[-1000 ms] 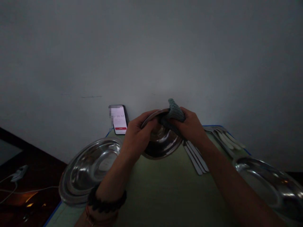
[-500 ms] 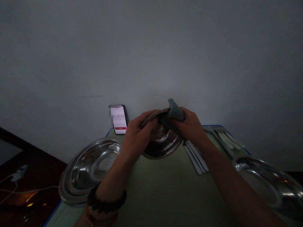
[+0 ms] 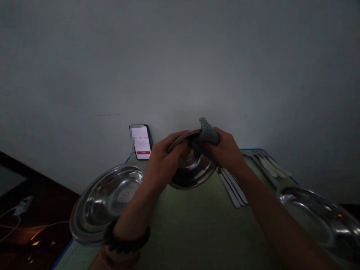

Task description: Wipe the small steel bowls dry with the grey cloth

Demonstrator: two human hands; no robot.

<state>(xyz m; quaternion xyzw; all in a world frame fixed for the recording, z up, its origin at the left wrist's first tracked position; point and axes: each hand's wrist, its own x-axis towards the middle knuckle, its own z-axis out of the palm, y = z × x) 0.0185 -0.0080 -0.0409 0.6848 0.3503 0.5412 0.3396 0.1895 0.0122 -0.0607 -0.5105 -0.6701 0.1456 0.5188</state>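
Tilted up above the table is a shiny metal bowl, its inside facing me. My left hand grips its left rim, thumb inside and fingers behind. A grey-green knitted cloth is folded over the upper right rim. My right hand is closed on that cloth, pinching the rim through it with the thumb on the inner side. The fingers behind the bowl are hidden. Just below my right hand lie several flat metal handles of cutlery, their far ends covered by the bowl and hand.
Stacked metal basins stand at the left table edge, partly behind my left forearm. Another metal basin sits at the right. White-handled cutlery lies at the back right. A lit phone leans on the wall behind the green table.
The timer on the phone has advanced by one second. Both hands, the bowl and the cloth stay almost exactly where they were.
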